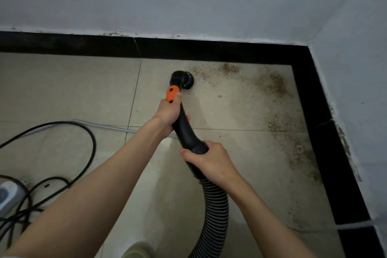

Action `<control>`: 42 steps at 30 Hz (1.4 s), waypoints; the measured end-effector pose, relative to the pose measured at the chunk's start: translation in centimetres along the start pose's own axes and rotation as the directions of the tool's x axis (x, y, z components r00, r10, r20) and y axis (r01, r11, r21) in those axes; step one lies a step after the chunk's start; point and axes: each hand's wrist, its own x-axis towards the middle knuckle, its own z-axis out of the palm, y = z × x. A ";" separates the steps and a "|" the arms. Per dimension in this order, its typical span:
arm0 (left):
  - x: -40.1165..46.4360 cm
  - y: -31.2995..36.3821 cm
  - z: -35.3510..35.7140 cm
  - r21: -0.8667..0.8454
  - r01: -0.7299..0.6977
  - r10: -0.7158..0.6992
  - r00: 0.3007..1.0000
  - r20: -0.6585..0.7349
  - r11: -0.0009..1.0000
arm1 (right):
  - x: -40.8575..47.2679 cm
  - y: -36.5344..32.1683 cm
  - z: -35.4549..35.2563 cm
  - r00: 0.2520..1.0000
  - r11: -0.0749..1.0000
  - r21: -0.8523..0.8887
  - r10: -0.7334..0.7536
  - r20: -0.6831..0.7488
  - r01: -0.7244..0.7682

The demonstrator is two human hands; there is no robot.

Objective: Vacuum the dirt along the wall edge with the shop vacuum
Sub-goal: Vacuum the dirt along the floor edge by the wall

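Dirt (230,69) lies right of nozzle (181,80), along baseboard (209,50) toward corner. Left hand (169,111) wraps wand (184,125) nearer nozzle; right hand (209,159) wraps wand by hose (215,205).
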 end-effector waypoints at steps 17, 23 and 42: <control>-2.2 -1.9 1.3 -0.016 0.001 -0.003 0.995 -0.101 1.000 | -2.7 1.4 -2.3 0.994 0.998 0.050 0.034 0.106 -0.039; -3.0 -2.4 3.8 0.046 0.030 -0.030 1.000 0.004 0.999 | -4.5 2.2 -3.4 0.997 0.988 0.139 0.070 0.030 -0.074; -7.1 -4.8 1.6 0.000 0.075 -0.075 0.994 -0.077 0.997 | -8.2 2.8 -2.9 0.979 0.987 0.095 0.109 0.175 -0.127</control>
